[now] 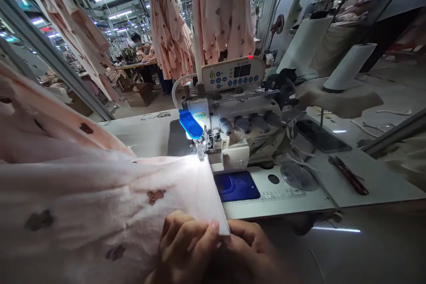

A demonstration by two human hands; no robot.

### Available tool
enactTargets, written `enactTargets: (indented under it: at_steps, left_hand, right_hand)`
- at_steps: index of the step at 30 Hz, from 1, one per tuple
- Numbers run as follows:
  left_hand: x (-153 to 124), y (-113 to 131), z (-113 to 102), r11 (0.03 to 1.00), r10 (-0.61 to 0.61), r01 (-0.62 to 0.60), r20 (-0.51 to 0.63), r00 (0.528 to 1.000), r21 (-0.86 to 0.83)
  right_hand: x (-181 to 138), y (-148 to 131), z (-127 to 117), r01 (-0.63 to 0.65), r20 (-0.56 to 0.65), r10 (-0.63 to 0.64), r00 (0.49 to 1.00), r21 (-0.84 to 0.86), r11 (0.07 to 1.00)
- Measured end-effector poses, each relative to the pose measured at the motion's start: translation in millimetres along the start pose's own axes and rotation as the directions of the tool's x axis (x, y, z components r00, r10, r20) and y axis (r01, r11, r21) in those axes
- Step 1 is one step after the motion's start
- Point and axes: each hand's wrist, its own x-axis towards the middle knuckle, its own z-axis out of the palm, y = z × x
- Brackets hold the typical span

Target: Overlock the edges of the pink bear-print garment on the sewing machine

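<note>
**Pale pink print fabric (129, 217) pinched at one corner, top edge up at the overlock machine (244, 120)**

So the fabric's soft, thin-looking cotton-type stuff, slightly crinkled, with scattered brown bear-ish blobs on it. It fills the lower left and drapes over the front of the table (289, 204), its upper edge running to the metal presser foot (200, 148), where a lamp bleaches it almost white. The side edge comes down from there pretty straight.

Both hands are on that lower corner. Left hand (186, 244): fingers curled, thumb pressing the cloth, pretty much no gap. Right hand (248, 246): fingers bunched narrow on the same corner from the other side, palm lost in shadow.

The machine's a boxy metal body with a row of ribbed grey knobs, a glossy blue plastic guard (191, 124) shaped like a rounded tongue, and a pale control panel (233, 74) dotted with round blue buttons. A flat, shiny navy plate (237, 186) sits just right of the fabric, beside ruler marks on the smooth white tabletop. Further right: a round see-through dish (298, 176), dark red-handled snips (349, 176) and two tapered white thread cones (304, 44) (351, 67). Limp pink garments (221, 13) hang behind.
</note>
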Motion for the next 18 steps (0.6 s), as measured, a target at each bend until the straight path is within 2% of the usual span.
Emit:
enactTargets:
  at_steps: [2,3,4,5,6,7,8,9,11,13,18]
  left_hand:
    - [4,2,-2,0.997,0.041,-0.039,-0.02,0.999,0.059]
    - [6,2,-2,0.995,0.055,-0.052,-0.042,0.998,0.08]
    - [7,1,-2,0.994,0.063,-0.057,-0.059,0.996,0.092]
    - [8,1,-1,0.993,0.072,-0.065,-0.064,0.995,0.097]
    - [9,0,1,0.992,0.09,-0.085,-0.054,0.994,0.095]
    - [10,-2,1,0.99,0.113,-0.11,-0.031,0.993,0.085]
    - [11,-3,2,0.991,0.121,-0.121,0.003,0.993,0.065]
    - [13,-5,3,0.992,0.119,-0.12,0.033,0.992,0.041]
    - [14,-8,4,0.995,0.095,-0.097,0.049,0.994,0.02]
    - [13,-13,7,0.995,0.073,-0.077,0.057,0.996,0.057]
    - [8,-26,9,0.978,0.157,-0.169,0.101,0.982,0.122]
  right_hand:
    - [-3,-4,-3,0.047,0.099,-0.044,0.994,-0.029,0.998]
    - [-4,-5,-5,0.135,0.074,-0.125,0.989,-0.149,0.98]
    - [-5,-5,-7,0.236,0.005,-0.248,0.969,-0.33,0.914]
    - [-4,-5,-8,0.309,-0.063,-0.402,0.914,-0.533,0.788]
    - [-4,-6,-9,0.337,-0.092,-0.555,0.827,-0.709,0.619]
    - [-2,-6,-10,0.335,-0.072,-0.665,0.743,-0.821,0.463]
    - [0,-6,-11,0.343,-0.016,-0.725,0.689,-0.873,0.346]
    - [2,-7,-11,0.385,0.063,-0.747,0.662,-0.884,0.266]
    - [7,-7,-13,0.484,0.175,-0.749,0.639,-0.848,0.216]
    - [11,-6,-16,0.543,0.214,-0.754,0.621,-0.811,0.217]
    - [18,-9,-21,0.556,0.248,-0.769,0.588,-0.815,0.162]
